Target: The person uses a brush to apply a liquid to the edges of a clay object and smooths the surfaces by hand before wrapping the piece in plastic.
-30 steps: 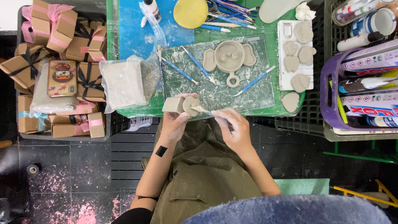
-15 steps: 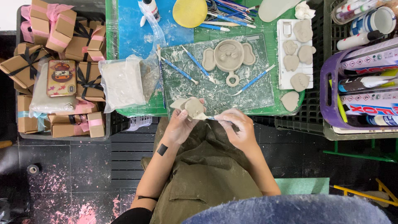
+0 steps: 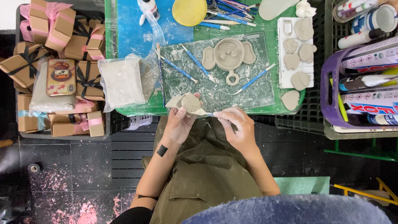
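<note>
Clay slab (image 3: 188, 103), flat, grey, rounded

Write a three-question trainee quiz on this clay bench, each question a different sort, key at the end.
1. True or false: the left hand holds a flat clay piece.
2. The right hand grips: A) a thin blue-handled tool B) a paintbrush jar C) a gift box.
3. Fill in: the clay animal face lies on the ____ cutting mat.

Key: 1 true. 2 A. 3 green.
</note>
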